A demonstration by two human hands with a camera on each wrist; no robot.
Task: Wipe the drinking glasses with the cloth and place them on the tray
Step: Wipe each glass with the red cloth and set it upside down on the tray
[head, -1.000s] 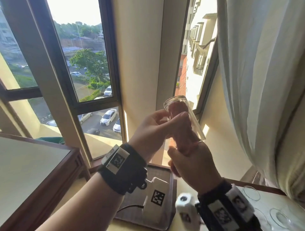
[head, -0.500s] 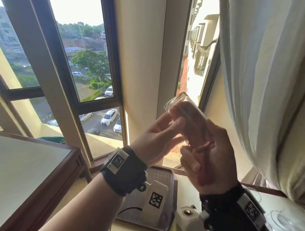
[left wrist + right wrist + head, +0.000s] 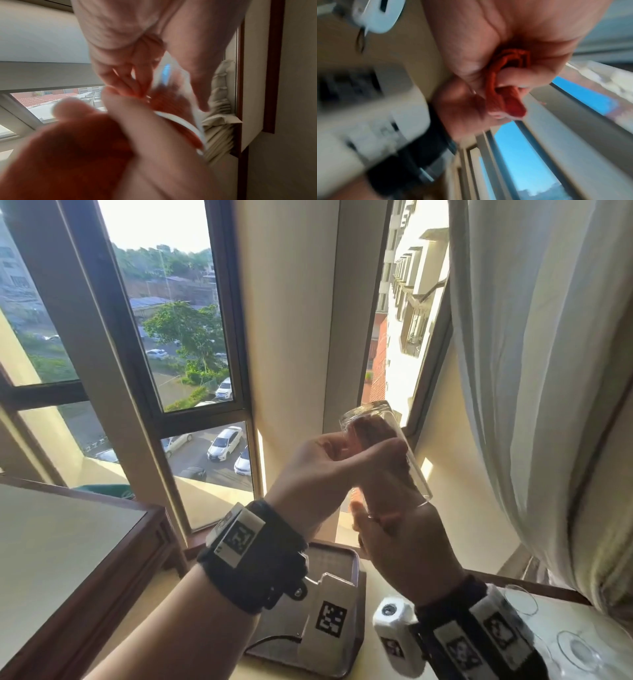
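Observation:
A clear drinking glass (image 3: 378,419) is held up before the window, base uppermost and tilted. My left hand (image 3: 363,450) grips its side, thumb on the near face and fingers behind. My right hand (image 3: 387,508) reaches up into the mouth with an orange-red cloth (image 3: 368,429) bunched around its fingers inside the glass. In the left wrist view the glass rim (image 3: 181,121) circles the cloth (image 3: 168,100). The right wrist view is blurred and shows the cloth (image 3: 510,102) pinched in my curled fingers. The dark tray (image 3: 337,558) lies below my wrists.
Other glasses (image 3: 520,599) (image 3: 579,648) stand on the pale tabletop at the lower right. A white curtain (image 3: 534,371) hangs close on the right. A wooden-edged table (image 3: 85,546) sits at the left, with window panes behind.
My right hand has twisted round inside the glass, from palm showing half a second ago to back of hand facing me. The left hand keeps the glass raised, slightly re-tilted.

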